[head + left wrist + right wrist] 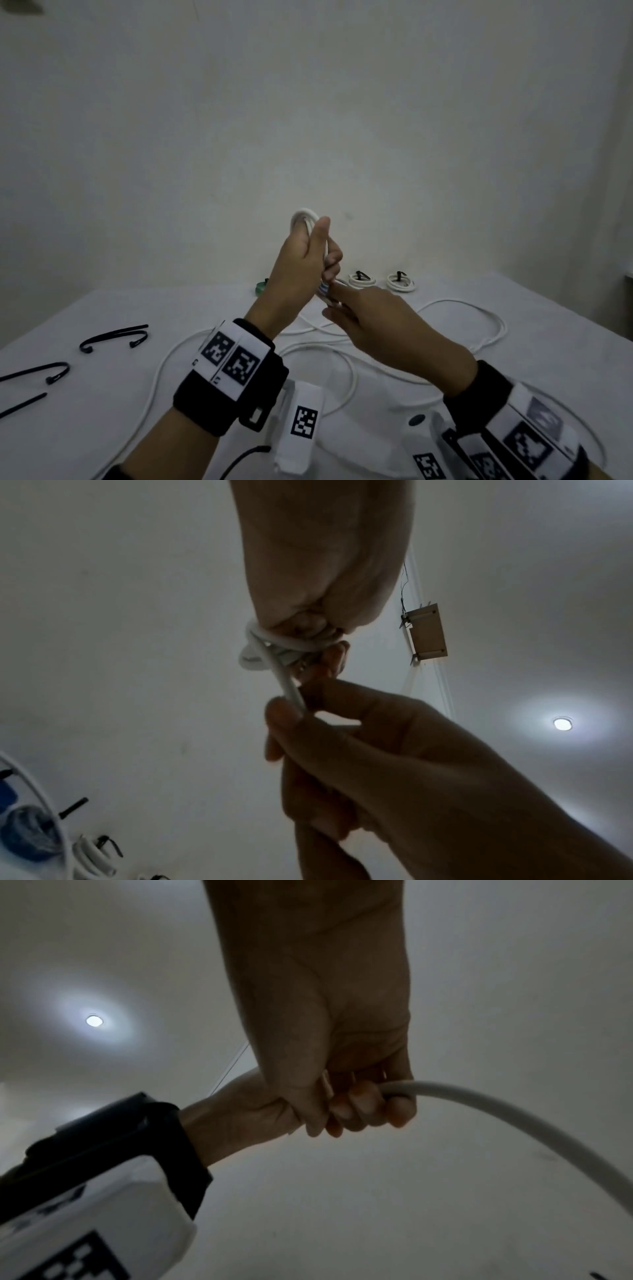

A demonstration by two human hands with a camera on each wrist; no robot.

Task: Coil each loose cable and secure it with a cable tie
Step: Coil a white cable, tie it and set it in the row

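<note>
My left hand [325,263] is raised above the table and grips a small coil of white cable [303,215], whose top loop sticks out above the thumb. In the left wrist view the cable [291,642] wraps around the curled left fingers [308,626]. Just below, my right hand [334,303] pinches the cable's free run [291,693] between thumb and fingers. In the right wrist view the cable [479,1099] leaves the curled right fingers [356,1107] and arcs down to the right. The rest of this cable [504,327] lies in loose loops on the table.
Two white coils bound with black ties [362,279] [400,281] sit at the table's far edge. Loose black cable ties [113,335] [44,371] [20,404] lie at the left. A green object [262,286] shows behind my left hand. The white table [68,442] meets a pale wall.
</note>
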